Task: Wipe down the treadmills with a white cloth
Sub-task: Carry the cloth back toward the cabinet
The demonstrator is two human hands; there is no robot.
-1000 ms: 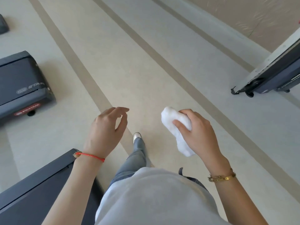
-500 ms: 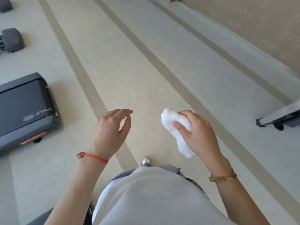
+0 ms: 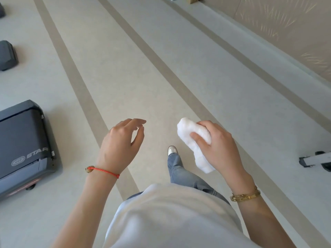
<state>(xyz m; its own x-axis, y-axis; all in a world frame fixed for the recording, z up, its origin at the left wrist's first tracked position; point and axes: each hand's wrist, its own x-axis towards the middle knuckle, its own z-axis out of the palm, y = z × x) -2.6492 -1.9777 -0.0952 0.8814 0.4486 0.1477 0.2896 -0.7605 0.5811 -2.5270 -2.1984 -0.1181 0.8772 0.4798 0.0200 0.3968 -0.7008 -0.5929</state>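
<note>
A bunched white cloth (image 3: 194, 140) is gripped in my right hand (image 3: 217, 147), held in front of my body over the floor. My left hand (image 3: 120, 147) hangs beside it with the fingers loosely apart and nothing in them. The rear end of a dark grey treadmill (image 3: 25, 145) lies on the floor at the left edge, well left of my left hand. Neither hand touches it. Another dark machine end (image 3: 7, 55) sits farther back on the left.
The pale floor (image 3: 161, 86) has tan stripes running away from me. A light grey equipment foot with a black wheel (image 3: 315, 161) juts in at the right edge. A beige wall (image 3: 286, 29) runs along the upper right. My leg and shoe (image 3: 172, 151) step forward.
I have walked forward along the aisle: the left treadmill slid back toward me and the right equipment dropped to the frame edge. Both hands kept their pose, cloth still in the right.
</note>
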